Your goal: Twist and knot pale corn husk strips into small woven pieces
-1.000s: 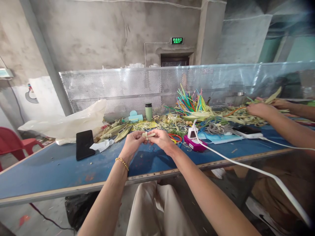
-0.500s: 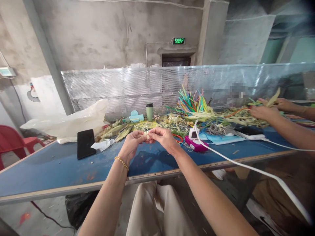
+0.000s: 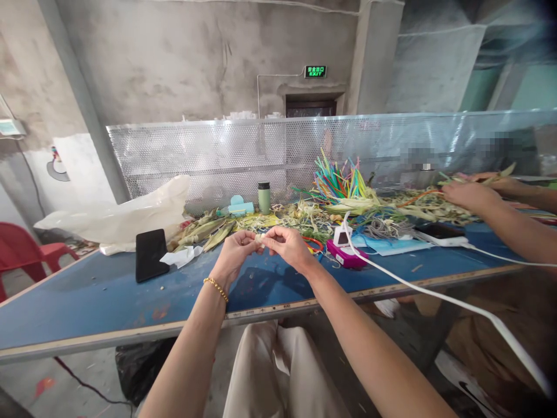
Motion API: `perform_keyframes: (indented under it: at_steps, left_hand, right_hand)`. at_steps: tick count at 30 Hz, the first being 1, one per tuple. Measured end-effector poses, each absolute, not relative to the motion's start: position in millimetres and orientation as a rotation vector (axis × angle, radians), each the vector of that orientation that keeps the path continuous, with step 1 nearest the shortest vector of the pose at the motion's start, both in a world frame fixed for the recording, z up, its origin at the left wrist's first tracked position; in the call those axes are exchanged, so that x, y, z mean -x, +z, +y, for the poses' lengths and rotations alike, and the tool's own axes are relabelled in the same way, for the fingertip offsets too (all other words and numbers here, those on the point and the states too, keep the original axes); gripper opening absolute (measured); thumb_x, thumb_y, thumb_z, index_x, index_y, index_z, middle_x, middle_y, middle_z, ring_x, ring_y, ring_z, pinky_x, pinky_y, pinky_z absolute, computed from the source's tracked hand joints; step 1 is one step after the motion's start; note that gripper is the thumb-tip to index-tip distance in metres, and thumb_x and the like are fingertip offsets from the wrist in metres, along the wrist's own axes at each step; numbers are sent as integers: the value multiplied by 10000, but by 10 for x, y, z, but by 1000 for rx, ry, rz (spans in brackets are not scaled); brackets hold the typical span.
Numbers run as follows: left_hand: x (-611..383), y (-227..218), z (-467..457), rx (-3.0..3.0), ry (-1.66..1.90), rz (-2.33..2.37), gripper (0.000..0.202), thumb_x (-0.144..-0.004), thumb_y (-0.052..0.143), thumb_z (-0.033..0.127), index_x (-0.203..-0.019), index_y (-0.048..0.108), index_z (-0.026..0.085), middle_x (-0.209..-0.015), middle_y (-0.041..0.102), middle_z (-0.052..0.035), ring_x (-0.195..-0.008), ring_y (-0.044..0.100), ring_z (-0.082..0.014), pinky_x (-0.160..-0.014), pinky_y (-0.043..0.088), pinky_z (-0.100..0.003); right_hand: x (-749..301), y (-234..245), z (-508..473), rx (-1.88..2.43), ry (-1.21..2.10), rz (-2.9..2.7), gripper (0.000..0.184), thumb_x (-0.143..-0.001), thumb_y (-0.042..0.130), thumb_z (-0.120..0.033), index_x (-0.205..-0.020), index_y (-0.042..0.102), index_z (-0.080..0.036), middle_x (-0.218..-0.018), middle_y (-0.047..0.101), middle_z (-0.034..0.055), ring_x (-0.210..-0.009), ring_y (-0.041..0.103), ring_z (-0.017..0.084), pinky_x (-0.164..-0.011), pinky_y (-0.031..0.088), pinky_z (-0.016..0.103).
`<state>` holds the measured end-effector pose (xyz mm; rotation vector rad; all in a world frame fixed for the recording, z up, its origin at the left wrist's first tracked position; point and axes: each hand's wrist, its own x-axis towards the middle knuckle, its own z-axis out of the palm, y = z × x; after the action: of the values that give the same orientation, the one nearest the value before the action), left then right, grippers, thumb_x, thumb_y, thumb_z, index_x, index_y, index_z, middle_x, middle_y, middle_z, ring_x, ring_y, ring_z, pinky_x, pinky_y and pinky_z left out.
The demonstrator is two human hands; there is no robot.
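Over the blue table (image 3: 104, 305), my left hand (image 3: 237, 248) and my right hand (image 3: 285, 244) meet fingertip to fingertip. Both pinch a small pale cream piece (image 3: 260, 238), mostly covered by the fingers; it looks like a bit of folded husk, though its exact kind cannot be made out. Just beyond my hands lie dried husk leaves (image 3: 209, 229) and loose husk scraps (image 3: 300, 217). A gold bead bracelet circles my left wrist.
Left of my hands lie a black phone (image 3: 151, 255) and a crumpled tissue (image 3: 180, 256). A green bottle (image 3: 263, 198) stands behind. To the right are a magenta box (image 3: 347, 255), a white cable (image 3: 404, 284) and colourful pipe cleaners (image 3: 342, 180). A co-worker's hands (image 3: 472, 194) handle husk farther right.
My fingers have shifted slightly around the pale piece, and less of it shows. At the right, the co-worker's hands and the husk leaf have moved a little to the right and lower.
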<state>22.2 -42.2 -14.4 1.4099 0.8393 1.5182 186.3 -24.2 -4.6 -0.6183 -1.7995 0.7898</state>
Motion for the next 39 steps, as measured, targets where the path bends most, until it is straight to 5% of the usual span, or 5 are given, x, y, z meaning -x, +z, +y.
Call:
perform_keyframes:
  at_steps: [9, 21, 39]
  left_hand:
    - [-220, -158, -416, -1473, 1521, 853, 300, -630, 837, 309, -752, 606, 161, -591, 677, -12, -577, 619, -133, -568, 393, -242]
    - [-225, -151, -431, -1494, 1501, 831, 307, -624, 851, 294, -742, 602, 157, -603, 654, -5, -598, 635, -146, -599, 436, -251]
    - [-214, -185, -392, -1497, 1521, 929, 418, -646, 851, 300, -908, 559, 156, -538, 589, 55, -556, 625, -145, -622, 474, -272]
  right_hand:
    - [-1843, -93, -199, 743, 714, -1772, 340, -756, 748, -486, -718, 610, -178, -560, 616, -17, -441, 579, 127, -461, 429, 240]
    - [-1830, -107, -180, 816, 661, -1781, 182, -773, 706, -293, -663, 596, -199, -515, 614, -10, -436, 592, 149, -466, 442, 259]
    - [-1860, -175, -101, 691, 406, -1925, 86, -834, 593, -180, -762, 640, -194, -827, 650, 39, -611, 593, 134, -604, 468, 274]
